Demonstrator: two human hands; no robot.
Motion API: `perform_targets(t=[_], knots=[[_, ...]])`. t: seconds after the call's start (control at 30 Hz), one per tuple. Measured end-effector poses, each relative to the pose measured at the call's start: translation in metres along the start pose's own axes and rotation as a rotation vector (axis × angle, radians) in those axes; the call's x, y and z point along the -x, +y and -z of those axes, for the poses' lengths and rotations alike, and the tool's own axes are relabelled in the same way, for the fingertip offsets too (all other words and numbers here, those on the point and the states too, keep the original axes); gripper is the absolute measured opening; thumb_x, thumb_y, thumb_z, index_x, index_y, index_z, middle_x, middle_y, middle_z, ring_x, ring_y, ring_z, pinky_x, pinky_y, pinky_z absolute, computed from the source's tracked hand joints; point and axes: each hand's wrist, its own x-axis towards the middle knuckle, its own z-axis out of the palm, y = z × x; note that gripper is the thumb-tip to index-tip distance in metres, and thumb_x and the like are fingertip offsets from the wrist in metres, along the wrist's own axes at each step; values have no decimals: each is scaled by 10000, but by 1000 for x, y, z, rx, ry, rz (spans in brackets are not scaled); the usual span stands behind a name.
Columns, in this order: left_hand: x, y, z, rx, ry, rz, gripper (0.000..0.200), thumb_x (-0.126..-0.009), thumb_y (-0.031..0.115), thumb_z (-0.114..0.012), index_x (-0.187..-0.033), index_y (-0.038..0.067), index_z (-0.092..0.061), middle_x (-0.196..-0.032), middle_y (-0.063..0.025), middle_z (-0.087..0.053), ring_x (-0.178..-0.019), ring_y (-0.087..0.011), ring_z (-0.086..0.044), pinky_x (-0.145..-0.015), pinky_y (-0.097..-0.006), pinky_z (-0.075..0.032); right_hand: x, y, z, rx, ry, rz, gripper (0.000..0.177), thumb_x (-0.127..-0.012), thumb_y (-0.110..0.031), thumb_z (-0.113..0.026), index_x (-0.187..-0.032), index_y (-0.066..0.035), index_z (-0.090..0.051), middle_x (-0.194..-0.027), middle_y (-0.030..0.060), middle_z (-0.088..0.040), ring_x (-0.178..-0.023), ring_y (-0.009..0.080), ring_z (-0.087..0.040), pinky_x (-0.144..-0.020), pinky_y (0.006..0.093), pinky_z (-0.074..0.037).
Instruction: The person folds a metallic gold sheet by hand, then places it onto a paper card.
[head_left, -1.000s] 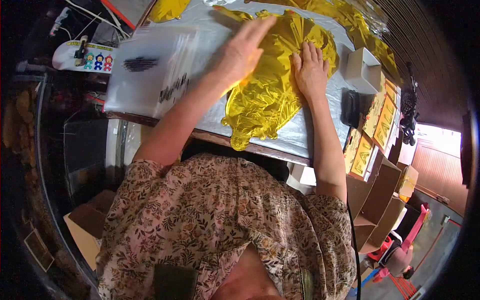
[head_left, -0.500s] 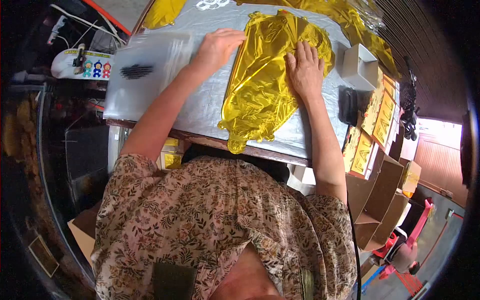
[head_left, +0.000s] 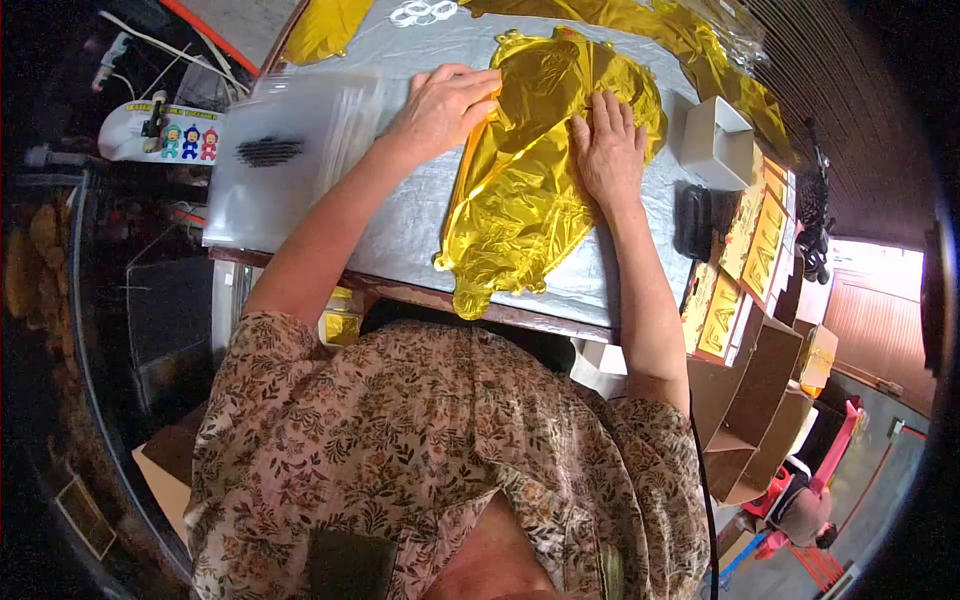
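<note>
A flat, crinkled gold foil balloon [head_left: 520,200] lies on the silver-covered table, its narrow tab overhanging the front edge. At its left side, my left hand [head_left: 442,108] has fingers and thumb closed on the foil edge, which is bent up a little there. My right hand [head_left: 610,155] rests palm down near the balloon's right side, fingers stretched out over the foil.
Clear plastic bags [head_left: 300,160] are stacked at the left. A white open box [head_left: 715,145] and a black case [head_left: 693,220] stand at the right, beside "FALL" packs [head_left: 765,240]. More gold foil [head_left: 665,30] lies along the back. Another person [head_left: 803,515] is far right.
My left hand has shifted slightly down and right, onto the balloon's left edge, which now bends inward. My right hand stays pressed in place.
</note>
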Motion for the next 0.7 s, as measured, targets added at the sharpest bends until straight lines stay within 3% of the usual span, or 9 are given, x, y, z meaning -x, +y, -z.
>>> perform_targets(t=[0.23, 0.33, 0.43, 0.5, 0.53, 0.6, 0.7], knots=[[1, 4, 1, 16, -25, 1, 436, -1007, 369, -627, -1391, 163, -652, -1441, 11, -625, -1327, -242, -517, -1079, -458, -364, 0, 4, -2, -35, -25, 3, 588, -1075, -453, -455, -1536, -88, -447, -1606, 153, -419, -1490, 364, -360, -1199, 576, -273], [5, 3, 0, 8, -3, 1, 438, -996, 379, -643, -1381, 169, -658, -1433, 16, -631, -1311, -229, -532, -1073, -452, -372, -1, 12, -12, -113, 83, 57, 608, -1083, -430, -444, -1577, -85, -363, -1628, 205, -359, -1504, 385, -334, -1195, 612, -256], [3, 2, -2, -28, 45, -10, 422, -981, 372, -663, -1363, 194, -666, -1417, 25, -642, -1284, -207, -559, -1063, -437, -389, -4, 2, 5, -68, 162, 67, 557, -1078, -383, -482, -1550, -92, -427, -1607, 181, -410, -1497, 369, -358, -1201, 603, -259], [3, 3, -1, -23, 38, 2, 420, -980, 370, -665, -1364, 199, -666, -1419, 29, -640, -1291, -206, -555, -1072, -435, -385, -6, -12, 27, -209, 182, 293, 482, -1076, -318, -508, -1507, -104, -503, -1571, 143, -475, -1471, 352, -409, -1210, 568, -278], [3, 2, -1, -17, 30, -2, 419, -978, 367, -667, -1364, 204, -666, -1421, 34, -638, -1297, -205, -552, -1080, -434, -381, -8, -23, 35, -211, 175, 297, 482, -1076, -318, -508, -1507, -104, -503, -1571, 143, -475, -1471, 352, -409, -1210, 568, -278], [3, -4, -4, -19, 20, -14, 416, -980, 369, -668, -1362, 204, -667, -1423, 40, -636, -1301, -208, -550, -1090, -434, -376, -3, -51, 47, -502, -131, 651, 441, -1067, -286, -530, -1474, -117, -551, -1538, 110, -520, -1440, 315, -458, -1223, 532, -291], [3, -5, -7, -35, 33, -30, 405, -986, 368, -664, -1355, 202, -668, -1429, 47, -631, -1310, -214, -545, -1102, -432, -368, 16, -79, 54, -439, -291, 758, 457, -1061, -289, -534, -1485, -121, -535, -1536, 99, -519, -1421, 290, -479, -1232, 520, -296]])
